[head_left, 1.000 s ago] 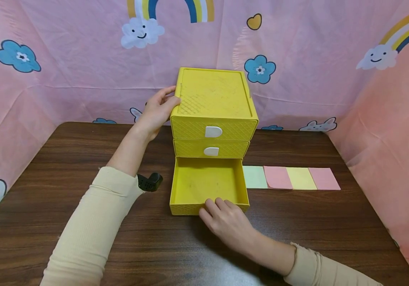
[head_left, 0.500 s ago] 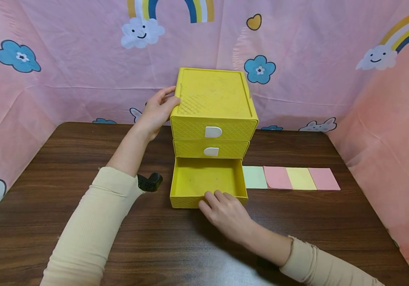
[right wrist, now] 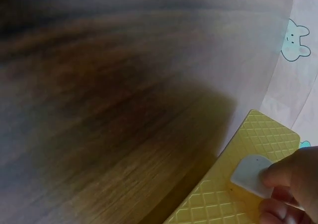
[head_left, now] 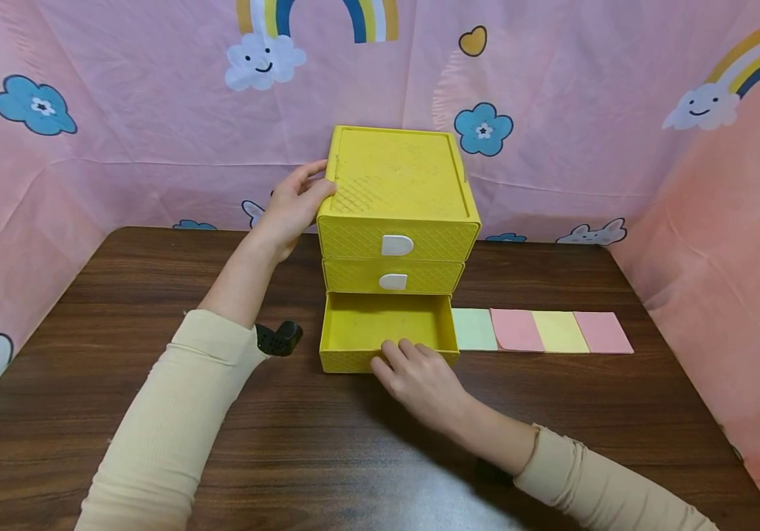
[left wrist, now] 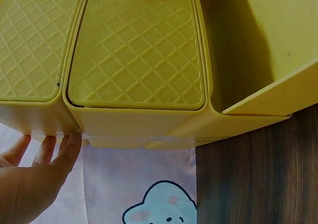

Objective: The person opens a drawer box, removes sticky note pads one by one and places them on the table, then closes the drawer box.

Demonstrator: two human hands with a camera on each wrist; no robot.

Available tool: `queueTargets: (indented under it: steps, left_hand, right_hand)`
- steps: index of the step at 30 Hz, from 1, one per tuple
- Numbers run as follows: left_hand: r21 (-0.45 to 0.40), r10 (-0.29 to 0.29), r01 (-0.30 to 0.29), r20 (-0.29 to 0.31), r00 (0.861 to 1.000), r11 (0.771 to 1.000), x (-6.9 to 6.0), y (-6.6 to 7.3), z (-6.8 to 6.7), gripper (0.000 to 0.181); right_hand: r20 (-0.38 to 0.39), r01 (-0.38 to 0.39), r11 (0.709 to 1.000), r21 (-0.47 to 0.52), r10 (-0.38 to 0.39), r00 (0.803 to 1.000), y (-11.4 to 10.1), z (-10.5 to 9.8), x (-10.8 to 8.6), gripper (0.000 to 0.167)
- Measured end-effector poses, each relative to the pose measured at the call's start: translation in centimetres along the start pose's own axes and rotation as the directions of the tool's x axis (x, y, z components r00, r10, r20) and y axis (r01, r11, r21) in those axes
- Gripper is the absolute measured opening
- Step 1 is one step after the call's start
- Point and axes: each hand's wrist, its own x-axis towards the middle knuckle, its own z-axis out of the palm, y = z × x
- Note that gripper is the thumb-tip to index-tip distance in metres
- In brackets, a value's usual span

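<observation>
A yellow plastic drawer unit stands on the table, its upper two drawers shut and its bottom drawer pulled partly out. Inside that drawer I see only bare yellow floor. My left hand rests against the unit's upper left side, thumb at the top edge; the left wrist view shows its fingertips touching the side wall. My right hand holds the bottom drawer's front, fingers curled over the rim. In the right wrist view, the thumb lies on the white handle.
Right of the unit, a row of square paper pads lies flat: green, pink, yellow and pink again. Pink patterned cloth hangs behind and beside the dark wooden table.
The bottom drawer has slid inward, away from me, by part of its length, and my right hand has moved with it. My left hand has stayed in place.
</observation>
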Motion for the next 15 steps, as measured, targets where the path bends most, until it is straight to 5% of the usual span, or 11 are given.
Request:
queueTargets:
  steps: [15]
  left_hand:
    - [-0.001,-0.013,0.013,-0.004,1.000,1.000,0.0,0.1,0.1,0.053]
  right_hand:
    - [0.055,-0.040,0.999,-0.032,0.042,0.998,1.0,1.2,0.8,0.035]
